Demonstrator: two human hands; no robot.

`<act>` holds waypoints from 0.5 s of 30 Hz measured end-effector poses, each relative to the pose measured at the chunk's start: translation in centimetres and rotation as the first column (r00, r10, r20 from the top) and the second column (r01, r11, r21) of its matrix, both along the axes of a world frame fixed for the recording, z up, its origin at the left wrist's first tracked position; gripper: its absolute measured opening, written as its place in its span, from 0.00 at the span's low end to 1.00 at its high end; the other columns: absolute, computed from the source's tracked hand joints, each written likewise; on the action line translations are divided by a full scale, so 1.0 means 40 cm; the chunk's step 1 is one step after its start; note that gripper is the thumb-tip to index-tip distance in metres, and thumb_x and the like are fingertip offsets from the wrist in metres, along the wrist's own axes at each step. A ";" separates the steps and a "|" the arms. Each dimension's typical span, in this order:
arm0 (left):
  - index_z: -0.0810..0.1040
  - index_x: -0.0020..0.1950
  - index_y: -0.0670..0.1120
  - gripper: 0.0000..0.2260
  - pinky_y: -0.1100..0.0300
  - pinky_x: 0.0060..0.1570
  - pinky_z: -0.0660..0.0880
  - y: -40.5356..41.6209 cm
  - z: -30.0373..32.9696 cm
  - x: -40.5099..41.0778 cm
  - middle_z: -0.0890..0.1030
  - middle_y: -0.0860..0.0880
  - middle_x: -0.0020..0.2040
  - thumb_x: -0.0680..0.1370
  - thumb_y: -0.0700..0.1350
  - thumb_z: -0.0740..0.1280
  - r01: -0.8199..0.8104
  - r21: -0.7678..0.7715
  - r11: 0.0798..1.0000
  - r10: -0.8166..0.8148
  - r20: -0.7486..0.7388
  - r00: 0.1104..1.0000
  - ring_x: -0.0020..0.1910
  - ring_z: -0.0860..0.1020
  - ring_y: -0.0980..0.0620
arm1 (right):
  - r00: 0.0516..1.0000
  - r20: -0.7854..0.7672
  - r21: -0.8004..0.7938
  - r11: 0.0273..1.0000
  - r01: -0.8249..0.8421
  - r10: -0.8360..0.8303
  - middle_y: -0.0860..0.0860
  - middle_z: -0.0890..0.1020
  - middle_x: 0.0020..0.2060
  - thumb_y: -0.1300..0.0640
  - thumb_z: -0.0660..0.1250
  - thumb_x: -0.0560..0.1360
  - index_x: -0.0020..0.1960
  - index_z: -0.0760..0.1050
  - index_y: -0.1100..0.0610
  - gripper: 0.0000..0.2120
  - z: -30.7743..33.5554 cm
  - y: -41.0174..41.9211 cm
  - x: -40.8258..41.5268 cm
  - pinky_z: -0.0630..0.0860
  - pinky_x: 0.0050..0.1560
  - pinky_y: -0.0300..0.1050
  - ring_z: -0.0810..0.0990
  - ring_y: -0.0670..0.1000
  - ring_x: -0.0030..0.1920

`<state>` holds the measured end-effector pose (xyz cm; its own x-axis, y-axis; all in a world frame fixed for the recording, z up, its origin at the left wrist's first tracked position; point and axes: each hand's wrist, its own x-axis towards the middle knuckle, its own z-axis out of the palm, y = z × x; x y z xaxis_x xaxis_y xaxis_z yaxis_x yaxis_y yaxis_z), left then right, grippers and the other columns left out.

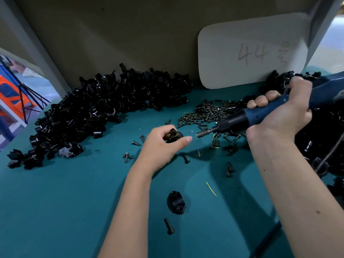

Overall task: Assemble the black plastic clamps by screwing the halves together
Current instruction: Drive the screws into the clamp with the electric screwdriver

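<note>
Head view: left hand point(160, 144) grips one clamp point(173, 135); right hand point(283, 112) grips one screwdriver point(242, 118) beside it; one clamp half point(176, 202) nearer.

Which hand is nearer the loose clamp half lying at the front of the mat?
Left. The left hand is just beyond the clamp half; the right hand is farther right.

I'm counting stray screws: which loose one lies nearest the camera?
The lone black screw just below the single clamp piece, between the forearms; every other loose screw lies farther up the green table.
</note>
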<state>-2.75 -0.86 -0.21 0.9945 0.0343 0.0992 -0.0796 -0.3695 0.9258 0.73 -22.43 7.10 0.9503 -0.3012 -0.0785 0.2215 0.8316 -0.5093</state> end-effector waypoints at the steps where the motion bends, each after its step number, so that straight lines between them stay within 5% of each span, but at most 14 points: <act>1: 0.69 0.37 0.43 0.23 0.58 0.29 0.66 -0.008 -0.002 0.001 0.71 0.48 0.27 0.70 0.57 0.77 -0.002 -0.022 1.000 0.002 0.018 1.000 0.24 0.69 0.50 | 1.000 -0.016 -0.054 0.998 0.010 -0.011 0.44 0.74 0.31 0.41 0.63 0.83 0.40 0.70 0.49 0.17 0.000 -0.004 0.000 0.76 0.35 0.40 0.75 0.44 0.30; 6: 0.65 0.32 0.45 0.23 0.68 0.23 0.60 -0.052 -0.013 0.002 0.67 0.56 0.24 0.69 0.54 0.77 -0.135 0.223 0.965 0.091 0.198 0.976 0.22 0.67 0.59 | 0.999 -0.024 -0.058 0.997 -0.046 0.044 0.43 0.74 0.26 0.40 0.65 0.82 0.39 0.69 0.49 0.18 0.000 0.001 -0.004 0.75 0.36 0.41 0.74 0.43 0.29; 11: 0.63 0.32 0.46 0.19 0.68 0.24 0.60 -0.064 -0.019 0.002 0.65 0.55 0.26 0.68 0.49 0.74 -0.127 0.201 0.971 0.077 0.239 0.968 0.24 0.64 0.58 | 0.993 0.066 -0.186 0.977 0.106 -0.095 0.46 0.73 0.32 0.44 0.68 0.77 0.41 0.70 0.48 0.11 0.005 0.025 -0.015 0.77 0.35 0.42 0.74 0.46 0.30; 15: 0.64 0.34 0.43 0.17 0.63 0.26 0.58 -0.068 -0.019 0.003 0.64 0.54 0.27 0.66 0.49 0.72 -0.117 0.182 0.976 0.072 0.241 0.968 0.28 0.61 0.56 | 0.998 0.025 0.005 0.998 0.057 -0.057 0.49 0.69 0.29 0.54 0.68 0.79 0.44 0.64 0.54 0.13 0.012 0.009 0.004 0.68 0.29 0.41 0.67 0.49 0.25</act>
<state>-2.61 -3.57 -0.99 0.9365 0.0845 0.3402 -0.2392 -0.5556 0.7963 0.88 -22.07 7.56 0.9334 -0.3545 -0.0566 0.2809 0.8195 -0.4995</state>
